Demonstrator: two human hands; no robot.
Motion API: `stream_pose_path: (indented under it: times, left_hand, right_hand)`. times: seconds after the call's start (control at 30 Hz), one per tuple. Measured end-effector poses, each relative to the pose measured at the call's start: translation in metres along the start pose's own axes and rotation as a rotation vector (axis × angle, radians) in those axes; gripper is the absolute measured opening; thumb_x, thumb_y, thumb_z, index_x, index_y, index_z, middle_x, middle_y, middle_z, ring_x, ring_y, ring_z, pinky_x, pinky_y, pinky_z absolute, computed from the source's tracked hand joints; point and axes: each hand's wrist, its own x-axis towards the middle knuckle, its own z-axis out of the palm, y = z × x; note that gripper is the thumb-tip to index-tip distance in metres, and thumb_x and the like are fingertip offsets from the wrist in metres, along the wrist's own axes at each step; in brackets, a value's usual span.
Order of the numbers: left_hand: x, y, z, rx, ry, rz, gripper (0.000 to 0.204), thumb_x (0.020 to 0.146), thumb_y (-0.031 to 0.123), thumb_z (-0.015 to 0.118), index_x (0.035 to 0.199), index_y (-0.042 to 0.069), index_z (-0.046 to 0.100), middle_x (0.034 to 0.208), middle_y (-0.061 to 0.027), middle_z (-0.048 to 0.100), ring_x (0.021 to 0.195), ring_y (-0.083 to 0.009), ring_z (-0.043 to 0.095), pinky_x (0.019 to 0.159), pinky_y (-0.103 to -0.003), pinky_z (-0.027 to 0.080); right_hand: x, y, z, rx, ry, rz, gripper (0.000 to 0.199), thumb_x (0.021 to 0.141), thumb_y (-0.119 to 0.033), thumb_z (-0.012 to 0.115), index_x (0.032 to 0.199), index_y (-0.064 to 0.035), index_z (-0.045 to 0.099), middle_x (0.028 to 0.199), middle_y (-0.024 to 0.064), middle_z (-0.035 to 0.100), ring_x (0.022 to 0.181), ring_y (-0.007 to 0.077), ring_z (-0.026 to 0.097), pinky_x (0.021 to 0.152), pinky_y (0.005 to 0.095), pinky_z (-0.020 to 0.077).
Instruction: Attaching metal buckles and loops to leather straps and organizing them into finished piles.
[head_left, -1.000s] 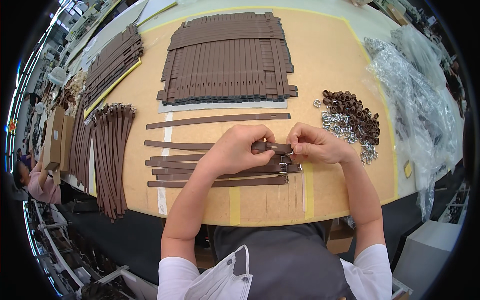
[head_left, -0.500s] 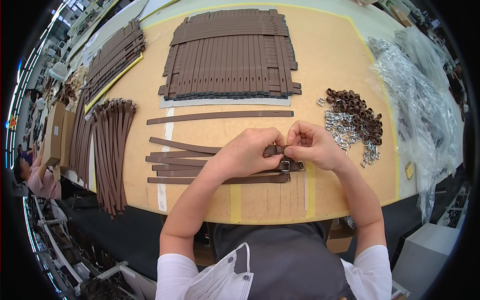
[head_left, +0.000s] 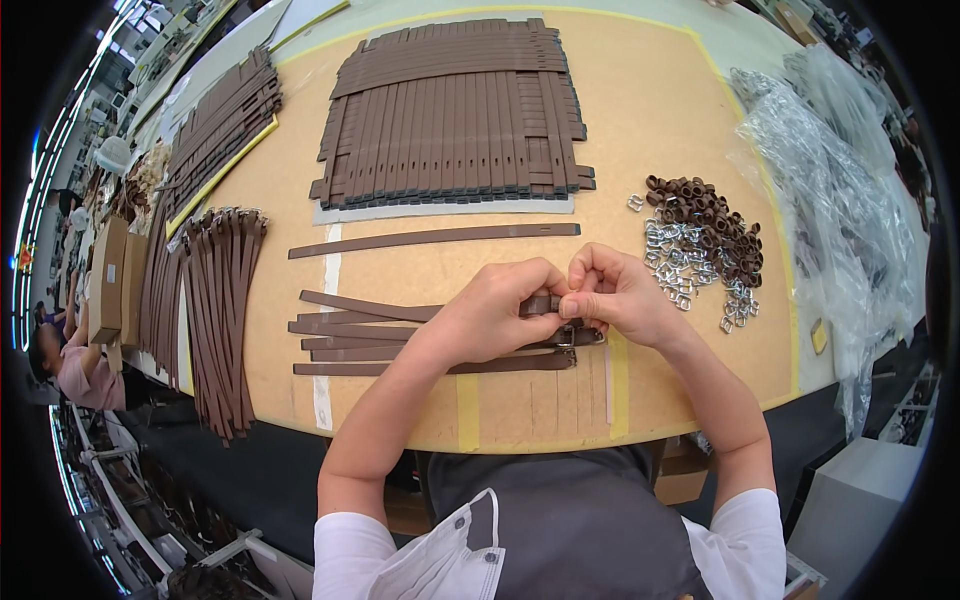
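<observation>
My left hand [head_left: 500, 305] pinches a brown belt strap [head_left: 372, 306] near its right end. Its long tail runs out to the left across the tabletop. My right hand [head_left: 622, 295] is closed at that same end, thumb and fingertips meeting the left fingers. The fingers cover the strap's tip, so any small part there is hidden. Beneath my hands lie several more brown straps [head_left: 345, 369], stacked loosely side by side. Metal buckles [head_left: 567, 350] show at their right ends. One single strap [head_left: 435, 240] lies apart, just beyond my hands.
A large stack of brown straps [head_left: 430, 140] covers the far middle. To the right are heaps of silver buckles [head_left: 665, 250] and brown loops [head_left: 705, 215], then crumpled clear plastic [head_left: 815, 190]. Buckled straps [head_left: 218, 320] hang over the left edge. A person [head_left: 85, 370] handles cardboard boxes [head_left: 108, 280] farther left.
My right thumb and fingers have shifted slightly left over the strap end, closer to my left fingertips. The buckle under them is now more covered. The whole view has shifted a little.
</observation>
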Motion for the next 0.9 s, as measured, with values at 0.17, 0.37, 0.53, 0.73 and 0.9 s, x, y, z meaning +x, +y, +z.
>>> stream_pose_path:
  times: [0.17,0.37,0.53,0.73,0.9]
  left_hand:
    - [0.002,0.001,0.001,0.077,0.064,0.012,0.023,0.083,0.009,0.079,0.1,-0.001,0.067,0.083,-0.0072,0.07,0.071,-0.0123,0.065,0.06,-0.026,0.051]
    - [0.0,0.005,-0.003,0.108,0.104,0.042,0.023,0.083,0.006,0.079,0.101,-0.002,0.067,0.083,-0.0054,0.069,0.072,-0.0093,0.064,0.06,-0.024,0.05]
    - [0.0,0.006,-0.009,0.119,0.165,0.047,0.02,0.083,0.006,0.078,0.099,-0.002,0.067,0.081,-0.0028,0.067,0.069,-0.0062,0.062,0.058,-0.021,0.047]
    - [-0.004,0.006,-0.012,0.064,0.21,0.042,0.019,0.083,0.006,0.078,0.097,-0.002,0.067,0.08,-0.0023,0.068,0.068,-0.0061,0.062,0.057,-0.021,0.048]
    - [-0.005,0.008,-0.007,0.061,0.171,0.071,0.019,0.082,0.006,0.078,0.097,-0.001,0.068,0.08,-0.0051,0.068,0.069,-0.0103,0.065,0.06,-0.024,0.052]
  right_hand:
    - [0.003,0.006,-0.001,0.102,0.021,-0.087,0.025,0.09,-0.018,0.078,0.098,-0.009,0.056,0.074,-0.0053,0.059,0.062,0.0012,0.054,0.052,0.0178,0.0445]
    - [0.003,0.005,-0.006,0.099,0.006,-0.129,0.025,0.091,-0.017,0.077,0.102,-0.0074,0.057,0.075,-0.0031,0.062,0.063,0.0032,0.06,0.055,0.0187,0.0496]
    - [-0.001,0.002,-0.025,0.255,0.045,-0.12,0.022,0.101,-0.02,0.062,0.113,-0.0007,0.061,0.089,0.0067,0.07,0.075,0.0143,0.072,0.063,0.0226,0.0579]
    - [-0.003,0.003,-0.034,0.359,-0.083,-0.12,0.024,0.1,-0.013,0.062,0.117,0.0034,0.062,0.105,0.0125,0.069,0.088,0.0216,0.074,0.072,0.0249,0.061]
    - [0.002,0.014,-0.024,0.269,-0.135,-0.21,0.032,0.098,-0.017,0.067,0.123,0.0024,0.061,0.105,0.0089,0.068,0.087,0.0151,0.07,0.073,0.025,0.0582]
